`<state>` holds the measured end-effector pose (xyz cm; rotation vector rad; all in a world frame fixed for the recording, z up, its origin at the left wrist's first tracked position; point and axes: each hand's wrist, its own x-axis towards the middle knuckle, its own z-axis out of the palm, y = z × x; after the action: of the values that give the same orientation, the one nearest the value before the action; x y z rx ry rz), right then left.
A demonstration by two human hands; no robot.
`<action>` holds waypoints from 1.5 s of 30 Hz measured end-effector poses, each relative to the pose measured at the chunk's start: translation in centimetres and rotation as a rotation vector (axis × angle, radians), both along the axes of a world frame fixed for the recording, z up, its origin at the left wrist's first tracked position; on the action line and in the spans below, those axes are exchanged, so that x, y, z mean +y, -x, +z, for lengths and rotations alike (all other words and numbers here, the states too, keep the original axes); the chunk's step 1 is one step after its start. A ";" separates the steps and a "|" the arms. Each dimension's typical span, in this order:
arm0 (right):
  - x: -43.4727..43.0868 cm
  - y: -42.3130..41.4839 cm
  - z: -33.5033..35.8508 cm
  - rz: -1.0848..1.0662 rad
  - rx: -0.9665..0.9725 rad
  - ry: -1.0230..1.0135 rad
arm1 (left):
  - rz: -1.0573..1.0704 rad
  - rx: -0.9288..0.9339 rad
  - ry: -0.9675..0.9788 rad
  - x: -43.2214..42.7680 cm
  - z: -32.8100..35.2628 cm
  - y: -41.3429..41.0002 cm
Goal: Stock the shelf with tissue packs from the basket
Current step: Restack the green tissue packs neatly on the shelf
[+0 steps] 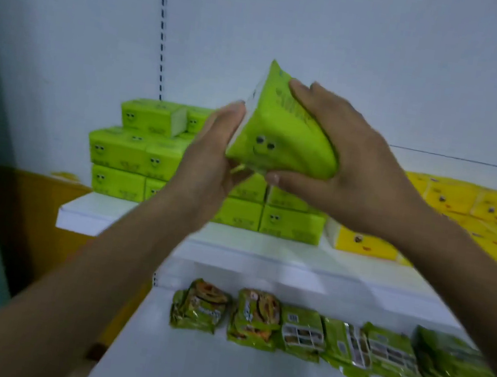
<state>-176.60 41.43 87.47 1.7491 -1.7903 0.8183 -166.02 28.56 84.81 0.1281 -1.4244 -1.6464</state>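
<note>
The green tissue pack (280, 135) hangs tilted between both hands. The right hand (349, 164) wraps its fingers (305, 92) over the top, thumb beneath. The left hand (214, 151) presses flat against the pack's end, fingers straight. Just beyond and below the fingers stands the green stack (124, 151) on the shelf (139, 227). The soft wrap may slip, and a tilted landing could topple the uneven top row.

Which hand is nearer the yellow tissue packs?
Right. The right hand grips the green pack just left of the yellow packs; the left hand presses its other side, farther left.
</note>
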 end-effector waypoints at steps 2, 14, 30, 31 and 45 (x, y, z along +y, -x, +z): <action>-3.7 1.8 2.8 0.022 0.003 -0.025 | 0.187 -0.030 0.166 -3.3 2.4 0.5; -23.9 7.3 3.8 0.120 0.004 -0.313 | 0.767 -0.870 1.040 -22.3 0.7 -0.2; -33.2 7.1 0.3 -0.102 0.189 -0.418 | 0.483 -1.185 1.436 -33.4 3.3 2.1; -33.2 7.2 0.0 -0.097 0.194 -0.418 | 0.478 -1.173 1.457 -33.7 3.0 2.2; -32.4 5.1 1.7 -0.299 0.271 -0.653 | 0.450 -1.205 1.584 -33.3 3.2 1.8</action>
<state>-181.67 9.02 89.17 1.7714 -2.1911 -0.1499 -167.78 -4.79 87.98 0.4914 -2.8463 0.4290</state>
